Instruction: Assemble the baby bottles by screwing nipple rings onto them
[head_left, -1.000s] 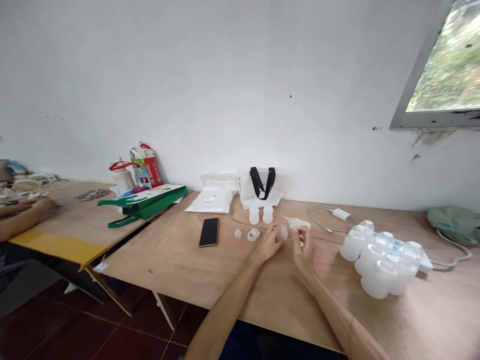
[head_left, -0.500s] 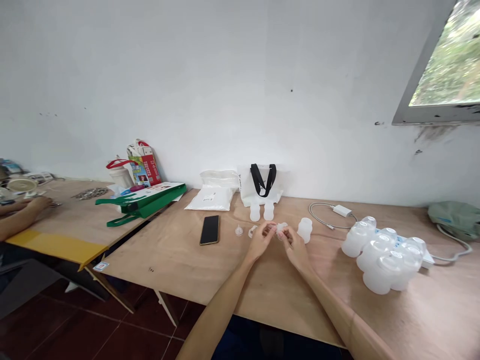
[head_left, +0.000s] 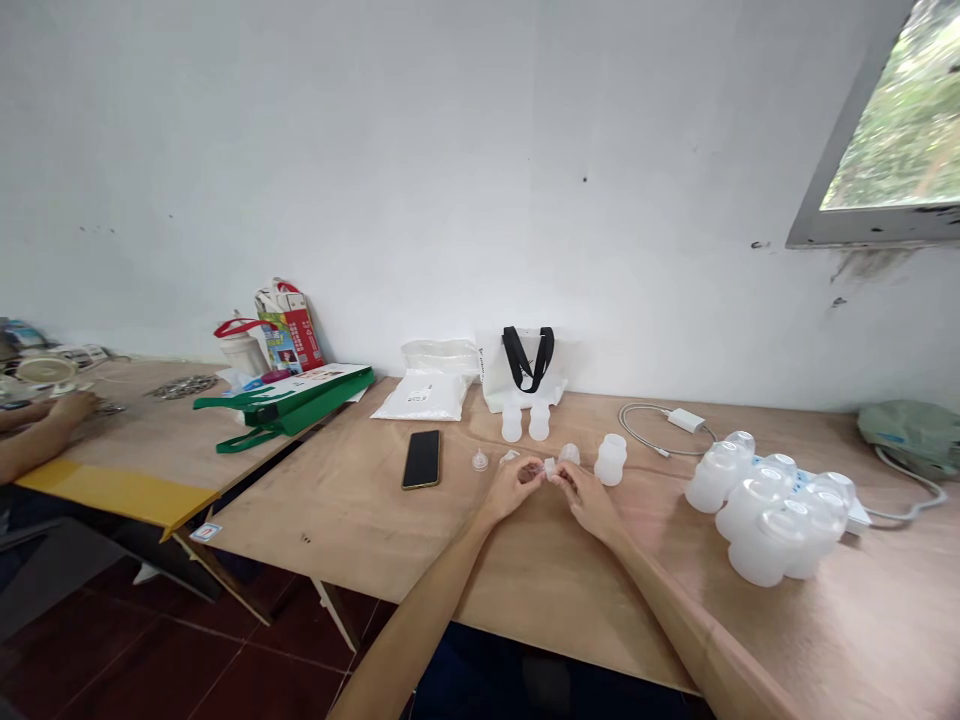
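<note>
My left hand (head_left: pixel 516 487) and my right hand (head_left: pixel 589 496) meet low over the table, fingertips pinched on a small whitish translucent piece (head_left: pixel 550 468). Its exact shape is too small to make out. Just behind my right fingers is a clear domed cap (head_left: pixel 570 453). Left of my hands, a clear bottle nipple (head_left: pixel 480 460) stands tip up, and a small translucent part (head_left: pixel 510 456) lies beyond my left fingers, partly covered. One frosted, waisted bottle (head_left: pixel 610 459) stands right of my right hand. Farther back are two more frosted bottles (head_left: pixel 511 422).
A phone (head_left: pixel 421 459) lies left of my hands. Behind stand a white bag with black handles (head_left: pixel 491 380) and a white packet (head_left: pixel 420 396). Several capped bottles (head_left: pixel 761 545) crowd the right, near a charger cable (head_left: pixel 637 440). A co-worker's arm (head_left: pixel 37 435) rests on the left table.
My hands have shifted slightly left and lower. The small piece between my fingertips now shows apart from the domed cap, which stands clear behind my right fingers.
</note>
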